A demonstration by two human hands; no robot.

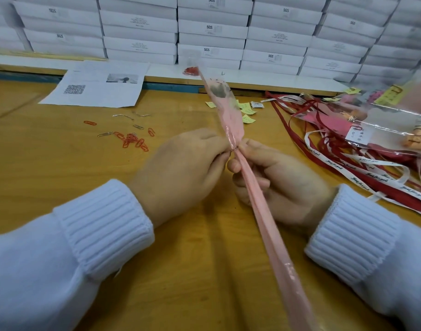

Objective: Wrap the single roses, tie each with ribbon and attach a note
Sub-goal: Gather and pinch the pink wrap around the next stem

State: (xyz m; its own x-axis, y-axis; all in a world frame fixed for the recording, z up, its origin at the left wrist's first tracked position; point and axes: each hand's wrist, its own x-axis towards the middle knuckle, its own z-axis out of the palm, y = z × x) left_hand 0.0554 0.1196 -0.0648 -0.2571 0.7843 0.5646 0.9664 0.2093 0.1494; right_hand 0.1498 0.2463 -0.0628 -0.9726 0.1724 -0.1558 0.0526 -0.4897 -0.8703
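A single rose in a long, narrow sleeve of pink paper under clear film runs diagonally between both hands, its bloom end lifted away from the person and its stem end passing down between the white knitted cuffs. The left hand and the right hand are both clenched on the sleeve at its pinched neck, fingertips meeting around a thin wire-like tie; what that tie is made of is too small to tell. Holding the neck from both sides likely keeps the wrap gathered while it is fastened.

Everything rests on a wooden counter. Beyond the hands rises a wall of stacked white cardboard boxes. To the right of the right hand lies a tangle of red and white printed ribbons, with finished wrapped roses just beyond it, near enough to reach. Beyond the left hand sits a printed white sheet with a square code. Small yellow paper notes lie just beyond the hands, and orange and silver paper clips are scattered to the left of the left hand.
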